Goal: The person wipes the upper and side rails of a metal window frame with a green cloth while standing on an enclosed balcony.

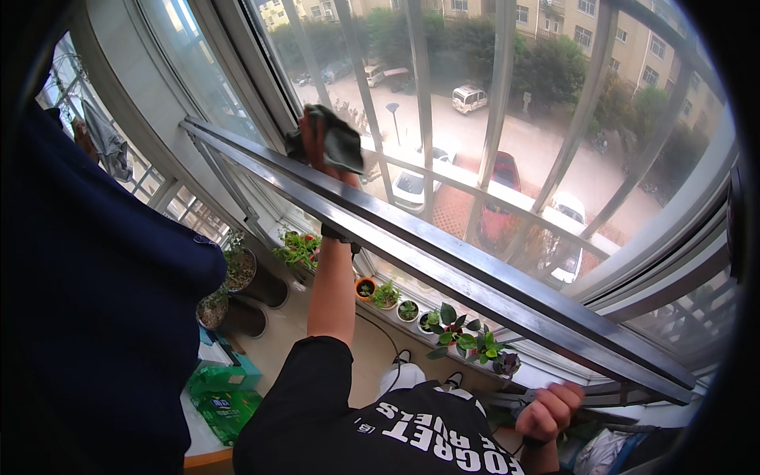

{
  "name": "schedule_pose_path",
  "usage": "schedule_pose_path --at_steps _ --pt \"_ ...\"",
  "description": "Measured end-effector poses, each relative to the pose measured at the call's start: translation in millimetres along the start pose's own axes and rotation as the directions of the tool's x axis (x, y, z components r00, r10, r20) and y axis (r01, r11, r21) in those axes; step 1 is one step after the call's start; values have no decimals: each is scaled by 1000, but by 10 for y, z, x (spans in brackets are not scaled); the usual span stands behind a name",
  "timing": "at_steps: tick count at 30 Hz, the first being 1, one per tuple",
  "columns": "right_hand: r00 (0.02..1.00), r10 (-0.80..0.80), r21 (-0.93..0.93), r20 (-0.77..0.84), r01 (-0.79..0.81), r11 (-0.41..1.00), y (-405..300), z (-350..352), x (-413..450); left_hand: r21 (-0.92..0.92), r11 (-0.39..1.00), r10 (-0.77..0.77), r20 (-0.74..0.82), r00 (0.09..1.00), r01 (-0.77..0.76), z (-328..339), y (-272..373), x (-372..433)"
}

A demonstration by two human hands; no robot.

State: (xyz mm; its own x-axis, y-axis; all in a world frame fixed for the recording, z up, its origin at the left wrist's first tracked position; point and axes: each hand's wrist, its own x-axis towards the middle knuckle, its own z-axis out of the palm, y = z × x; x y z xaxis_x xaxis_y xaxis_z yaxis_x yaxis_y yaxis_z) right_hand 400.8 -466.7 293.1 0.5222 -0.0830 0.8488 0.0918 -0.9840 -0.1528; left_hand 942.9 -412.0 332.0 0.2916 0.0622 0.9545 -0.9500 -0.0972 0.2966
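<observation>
My left hand (pixel 321 145), fingers extended, presses a dark grey-green cloth (pixel 343 141) against the window pane (pixel 439 107). That arm reaches past a pair of shiny metal rails (pixel 415 237), which cross in front of it and cover part of the forearm. A dark band (pixel 336 233) circles the left wrist. At the lower right, my right hand (pixel 549 409) is curled into a fist near the right end of the rails. It is slightly blurred, and I see nothing in its grasp.
Small potted plants (pixel 408 310) line the sill below the window. Taller planters (pixel 252 276) and green packages (pixel 228 409) stand to the left. Dark blue fabric (pixel 107 297) hangs close on the left. Outside the glass are metal bars (pixel 420 89). A thin cable (pixel 389 338) runs beside me.
</observation>
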Motion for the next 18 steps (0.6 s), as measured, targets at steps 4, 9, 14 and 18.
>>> schedule_pose_path --at_steps 4,9,14,18 --pt "958 274 -237 83 -248 939 266 672 -110 -58 988 -140 -3 990 140 133 170 -142" --pt "932 335 -657 137 -168 735 582 1484 362 128 968 193 175 965 -216 270 1052 -526" --pt "966 238 -747 -104 -234 622 846 1906 955 -74 891 435 416 798 -447 64 510 -613" --pt "939 180 -768 -294 -344 540 1086 2087 939 50 982 169 182 969 -181 -89 -72 -184"
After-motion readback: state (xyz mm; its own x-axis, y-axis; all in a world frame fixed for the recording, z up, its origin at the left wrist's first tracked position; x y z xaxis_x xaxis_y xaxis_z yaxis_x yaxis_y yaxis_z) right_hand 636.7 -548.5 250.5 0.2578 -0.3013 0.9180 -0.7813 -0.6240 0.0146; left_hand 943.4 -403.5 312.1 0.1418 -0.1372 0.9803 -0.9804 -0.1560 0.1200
